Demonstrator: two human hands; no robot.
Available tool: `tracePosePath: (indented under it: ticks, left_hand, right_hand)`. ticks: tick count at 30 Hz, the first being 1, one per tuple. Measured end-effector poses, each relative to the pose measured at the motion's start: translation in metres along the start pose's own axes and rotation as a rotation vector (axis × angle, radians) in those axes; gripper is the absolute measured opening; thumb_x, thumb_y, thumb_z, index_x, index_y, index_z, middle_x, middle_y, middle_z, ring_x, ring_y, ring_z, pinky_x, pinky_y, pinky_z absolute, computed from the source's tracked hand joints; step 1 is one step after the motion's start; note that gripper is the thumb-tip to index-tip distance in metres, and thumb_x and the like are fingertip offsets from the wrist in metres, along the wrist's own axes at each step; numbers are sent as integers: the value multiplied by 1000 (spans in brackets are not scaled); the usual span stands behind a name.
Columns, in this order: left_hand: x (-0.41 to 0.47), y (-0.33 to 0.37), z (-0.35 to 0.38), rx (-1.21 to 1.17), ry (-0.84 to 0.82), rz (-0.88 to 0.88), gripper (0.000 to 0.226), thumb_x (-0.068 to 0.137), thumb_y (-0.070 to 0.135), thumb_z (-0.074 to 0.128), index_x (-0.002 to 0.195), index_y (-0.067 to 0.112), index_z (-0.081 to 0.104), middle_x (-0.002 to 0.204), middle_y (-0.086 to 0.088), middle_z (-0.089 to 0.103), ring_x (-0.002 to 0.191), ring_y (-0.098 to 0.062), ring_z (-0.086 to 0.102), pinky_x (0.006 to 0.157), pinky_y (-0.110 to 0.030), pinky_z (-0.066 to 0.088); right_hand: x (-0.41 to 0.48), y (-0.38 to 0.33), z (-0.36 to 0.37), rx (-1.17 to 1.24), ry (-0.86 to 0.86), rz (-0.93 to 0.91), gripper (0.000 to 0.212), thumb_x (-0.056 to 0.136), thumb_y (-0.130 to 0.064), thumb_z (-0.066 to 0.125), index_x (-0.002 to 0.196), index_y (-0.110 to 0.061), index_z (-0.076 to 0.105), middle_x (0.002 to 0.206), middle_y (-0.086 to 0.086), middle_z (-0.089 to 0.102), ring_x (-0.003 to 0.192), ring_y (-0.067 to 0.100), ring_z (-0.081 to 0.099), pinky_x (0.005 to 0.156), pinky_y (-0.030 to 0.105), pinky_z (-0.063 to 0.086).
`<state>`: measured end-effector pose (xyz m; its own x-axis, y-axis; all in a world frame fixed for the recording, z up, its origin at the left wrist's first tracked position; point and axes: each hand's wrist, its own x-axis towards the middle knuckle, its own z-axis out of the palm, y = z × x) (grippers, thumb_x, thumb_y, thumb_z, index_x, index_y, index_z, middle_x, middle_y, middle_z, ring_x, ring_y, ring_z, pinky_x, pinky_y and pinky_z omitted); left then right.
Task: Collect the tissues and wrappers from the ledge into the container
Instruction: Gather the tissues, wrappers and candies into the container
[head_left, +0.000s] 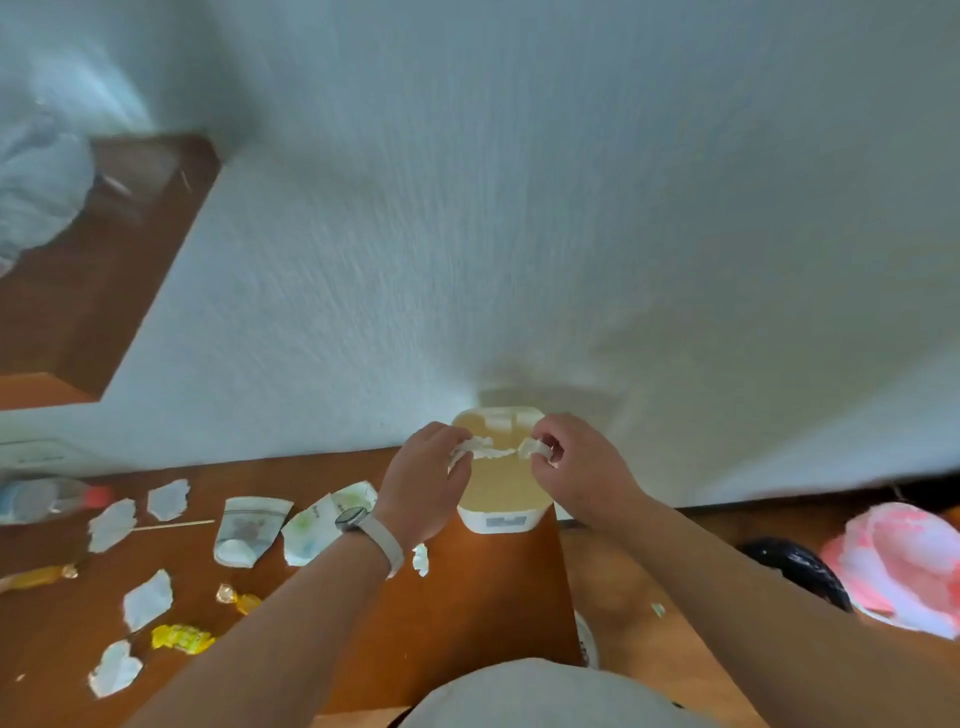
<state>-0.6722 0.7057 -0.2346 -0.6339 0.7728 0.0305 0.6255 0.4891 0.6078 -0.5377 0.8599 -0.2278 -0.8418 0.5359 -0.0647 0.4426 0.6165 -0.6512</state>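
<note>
both hands, left (423, 480) and right (576, 465), are pinching a soft, tear-prone tissue (485, 449) by its ends over the container (501, 519).

Both hands, left (423, 480) and right (582, 467), raised close together, fingers pinched.

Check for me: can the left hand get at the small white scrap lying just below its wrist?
Probably yes, once it lets go. The left hand is pinching a tissue with the right hand over the container. The small white scrap lies uncovered on the ledge.
</note>
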Motion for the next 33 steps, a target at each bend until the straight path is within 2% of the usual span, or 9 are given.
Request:
tracePosePath:
  ticks: [7,11,13,16,20,24,28,31,33]
  left_hand:
    - [3,11,14,102,70,-156,24,92,21,58,115,15,64,104,5,61,90,-8,50,81,-20,36]
    - [1,20,30,120,126,-207,22,86,25,64,106,18,68,97,3,66,90,-18,60,82,-37,46]
    - [-5,24,38,142,128,-235,32,84,39,58,109,20,67,103,2,67,97,-19,59,87,-40,44]
    - [-15,25,44,166,130,-246,47,85,52,47,116,22,64,115,2,64,110,-16,53,96,-35,36]
    - [-28,24,42,211,130,-288,44,90,50,50,124,23,59,129,5,57,122,-14,46,107,-35,31]
    - [-47,28,36,221,113,-380,45,93,48,51,134,30,50,143,9,44,135,-14,35,113,-41,23]
    - [-67,26,28,275,97,-533,50,94,53,44,140,33,40,151,11,35,141,-14,25,116,-43,19]
    - [-87,21,23,294,112,-630,52,94,52,44,141,32,38,152,10,34,142,-14,24,117,-43,19]
    - [-102,13,19,322,115,-681,51,94,51,44,141,32,38,151,9,35,142,-14,25,117,-42,20]
  right_hand:
    - [38,13,-1,-62,-168,-219,19,93,-20,55,112,-20,59,103,-11,51,88,8,48,77,23,39]
    - [45,24,-2,-217,-289,-408,23,94,-21,55,116,-18,60,111,-2,60,93,20,59,77,35,49]
    - [47,28,-1,-271,-322,-492,24,92,-22,57,115,-15,61,111,2,61,93,24,60,76,36,49]
    - [49,31,1,-277,-338,-570,29,91,-27,57,115,-13,64,109,4,63,95,24,60,76,35,48]
    - [50,31,1,-309,-329,-657,32,92,-33,53,113,-12,65,108,3,64,100,23,58,81,35,48]
    - [49,22,3,-336,-367,-722,43,94,-42,48,123,-13,59,127,3,59,115,25,53,98,40,43]
    - [44,5,7,-300,-370,-823,41,94,-42,48,124,-16,57,128,0,58,116,23,52,98,39,41]
    - [33,-12,18,-219,-368,-885,39,95,-39,50,124,-16,58,134,2,56,122,23,51,100,42,43]
    - [24,-23,28,-197,-377,-956,38,94,-37,51,123,-14,58,130,3,58,120,23,52,97,41,46]
